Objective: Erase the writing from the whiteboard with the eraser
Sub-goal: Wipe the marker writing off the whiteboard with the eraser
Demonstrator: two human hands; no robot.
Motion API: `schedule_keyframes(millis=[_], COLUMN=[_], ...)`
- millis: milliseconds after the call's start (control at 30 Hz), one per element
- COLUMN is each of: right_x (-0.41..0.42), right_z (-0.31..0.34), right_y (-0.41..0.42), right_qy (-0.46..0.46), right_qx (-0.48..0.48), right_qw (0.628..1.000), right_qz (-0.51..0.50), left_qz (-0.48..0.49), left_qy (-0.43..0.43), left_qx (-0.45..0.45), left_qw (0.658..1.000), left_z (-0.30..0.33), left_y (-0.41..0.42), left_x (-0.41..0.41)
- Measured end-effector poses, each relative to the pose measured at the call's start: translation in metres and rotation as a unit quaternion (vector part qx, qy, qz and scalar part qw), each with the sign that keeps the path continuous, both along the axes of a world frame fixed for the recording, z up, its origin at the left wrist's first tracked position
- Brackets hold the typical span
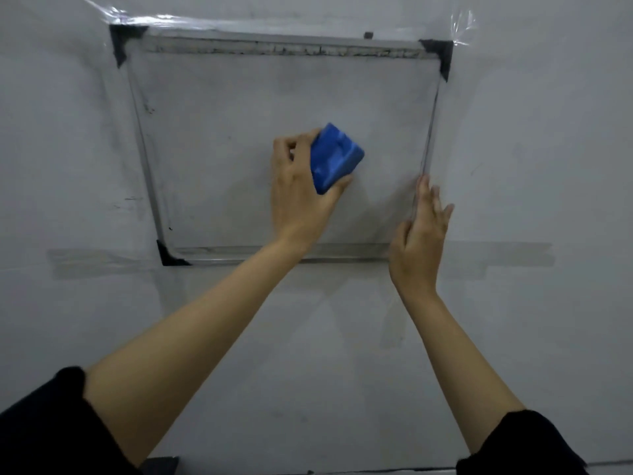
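Left hand (301, 180) grip holds eraser (334, 159) mid-whiteboard (219, 138), long axis diagonal; residue along top edge, above; right hand (419, 231) flat on right frame

Plain indoor room: taped whiteboard (239, 132) on bare wall (531, 149).

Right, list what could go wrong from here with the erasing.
1. The whiteboard seems held to the wall only by clear tape; hard strokes could loosen it, though the right hand braces its edge.
2. The left hand grips the blue eraser tilted, so only part of the pad may wipe.
3. Dark residue along the top edge may get missed.
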State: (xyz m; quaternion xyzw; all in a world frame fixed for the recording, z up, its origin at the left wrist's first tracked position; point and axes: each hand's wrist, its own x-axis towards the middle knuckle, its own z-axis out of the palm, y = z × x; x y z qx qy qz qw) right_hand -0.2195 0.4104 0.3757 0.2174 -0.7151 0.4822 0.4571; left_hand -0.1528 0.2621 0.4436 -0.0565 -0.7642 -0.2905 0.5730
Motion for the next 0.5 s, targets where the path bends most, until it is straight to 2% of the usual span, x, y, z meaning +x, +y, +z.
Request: schedule_keyframes(millis=[67,133,233,300,367,467,500], right_x=[0.013,0.026,0.039,0.042,0.042,0.044,0.044], right_z=[0.005,0.013,0.028,0.031,0.032,0.032,0.032], right_y=[-0.007,-0.018,-0.032,-0.035,-0.035,-0.036,-0.037], right_qy=[0.006,-0.039,-0.187,-0.289,-0.338,-0.367,-0.379], right_qx=[-0.03,-0.088,-0.176,-0.195,-0.188,-0.157,-0.159], right_qw=[0.997,0.971,0.882,0.799,0.73,0.668,0.637], right_qz=[0.072,0.22,0.395,0.49,0.564,0.628,0.652], left_qz=[-0.072,-0.138,-0.206,-0.248,-0.29,-0.339,-0.35], left_qy=[-0.002,-0.028,-0.086,-0.121,-0.139,-0.155,-0.16], left_qx=[0.049,0.058,0.111,0.148,0.154,0.155,0.158], left_qw=[0.996,0.988,0.968,0.95,0.934,0.915,0.909], left_z=[0.004,0.003,-0.002,-0.004,-0.006,-0.01,-0.012], left_y=[0.008,0.016,0.019,0.014,0.004,-0.01,-0.014], left_x=[0.011,0.021,0.029,0.034,0.037,0.042,0.043])
